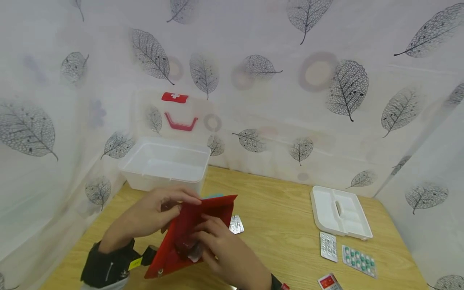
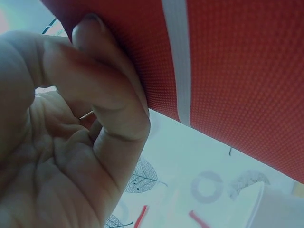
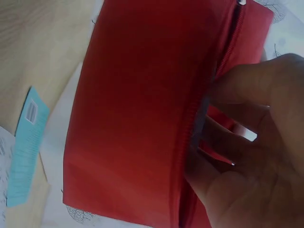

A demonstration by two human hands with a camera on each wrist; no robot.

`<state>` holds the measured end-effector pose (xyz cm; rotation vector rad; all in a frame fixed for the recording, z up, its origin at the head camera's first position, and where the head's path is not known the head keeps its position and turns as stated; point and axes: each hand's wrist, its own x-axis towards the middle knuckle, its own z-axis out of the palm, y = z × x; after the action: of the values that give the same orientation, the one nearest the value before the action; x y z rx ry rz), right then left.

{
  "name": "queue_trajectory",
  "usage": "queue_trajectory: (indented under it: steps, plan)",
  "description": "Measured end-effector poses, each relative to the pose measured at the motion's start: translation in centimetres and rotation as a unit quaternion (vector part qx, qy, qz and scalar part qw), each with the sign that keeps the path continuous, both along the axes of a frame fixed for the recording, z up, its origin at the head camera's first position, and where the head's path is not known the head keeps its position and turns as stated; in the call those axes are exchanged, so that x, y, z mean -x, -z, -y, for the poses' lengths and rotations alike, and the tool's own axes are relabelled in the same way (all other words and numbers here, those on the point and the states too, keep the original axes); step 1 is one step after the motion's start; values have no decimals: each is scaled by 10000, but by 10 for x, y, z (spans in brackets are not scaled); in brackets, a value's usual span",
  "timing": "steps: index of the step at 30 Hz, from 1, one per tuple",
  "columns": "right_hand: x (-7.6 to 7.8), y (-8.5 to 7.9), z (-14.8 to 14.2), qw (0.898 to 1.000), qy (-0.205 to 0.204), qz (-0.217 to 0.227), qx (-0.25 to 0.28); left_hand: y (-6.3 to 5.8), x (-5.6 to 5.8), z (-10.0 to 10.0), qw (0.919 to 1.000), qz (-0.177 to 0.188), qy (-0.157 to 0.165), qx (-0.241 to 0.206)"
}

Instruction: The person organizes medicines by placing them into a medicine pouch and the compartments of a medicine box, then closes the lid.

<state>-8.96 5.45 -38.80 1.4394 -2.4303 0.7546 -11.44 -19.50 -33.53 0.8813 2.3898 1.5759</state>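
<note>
A red zippered pouch is held tilted above the near left part of the table. My left hand grips its upper left edge, and the left wrist view shows curled fingers against the red cloth beside a pale stripe. From the other side, my right hand reaches into the open zip. In the right wrist view its fingertips are hidden inside the pouch, so what they touch cannot be seen. A shiny, partly clear item shows in the opening.
A white bin stands behind the left hand. At right lie a white divided tray, a silver blister pack, a green-and-white capsule pack and a red-and-white packet. Another blister pack and a teal box lie beyond the pouch.
</note>
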Motion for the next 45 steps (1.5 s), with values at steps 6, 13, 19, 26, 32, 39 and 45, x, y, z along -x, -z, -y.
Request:
queue_trajectory:
  steps: [6, 13, 19, 26, 32, 39, 45]
  plan:
    - [-1, 6, 4, 9996, -31, -46, -273, 1, 0, -5, 9998, -132, 172, -44]
    - [-3, 13, 6, 9972, 58, -321, -676, 4, -1, -8, 9996, -186, 220, -57]
    - [-2, 13, 6, 9964, 108, -413, -738, 4, -1, -9, 9997, -145, 217, -44]
    - [2, 7, 3, 9994, 105, -267, -210, 3, 0, -6, 9996, -160, 225, -43]
    - [6, -3, -5, 9983, 209, -166, 523, 3, 1, -1, 9998, -93, 182, -38]
    - [10, -12, -23, 9906, 853, -5, 1066, 3, 1, 7, 10000, -88, 8, -41]
    - [21, -12, -36, 9838, 1290, 42, 1243, 1, 1, 12, 9998, -127, -156, -16]
